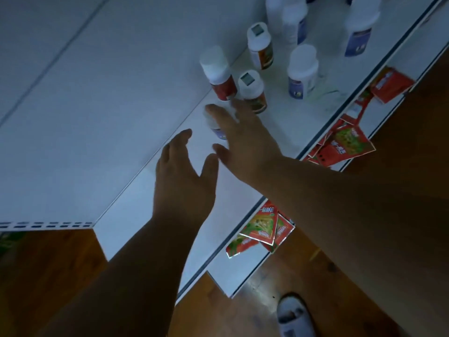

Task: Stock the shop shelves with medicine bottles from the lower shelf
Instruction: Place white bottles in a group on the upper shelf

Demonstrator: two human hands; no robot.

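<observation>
Nearest the camera, a grey slipper [292,314] is standing on the wooden floor [364,276], cut off by the bottom edge of the picture. Just beyond it, red snack packets [263,229] are lying on the lower shelf [233,271], poking out from under the front edge of the white shelf [136,215] above; no bottles are showing down there.

Over the bare left end of that white shelf the left hand [182,181] is hovering, fingers spread and relaxed, gripping nothing, probably readying to steady or take a bottle. Slightly further in, the right hand [245,139] is reaching toward the back edge with fingers extended over a small blue-labelled bottle [217,128]. The palm is hiding most of that bottle, so whether the fingers are touching it, releasing it or about to close cannot be told.

Beyond the fingertips, a red-labelled bottle [220,74] and two orange-labelled bottles [252,92] are standing upright near the back edge, likely being gathered into a row. Farther right, blue-labelled bottles [301,71] are standing toward the front edge, the farthest ones blurred and cut off by the picture's top.
</observation>
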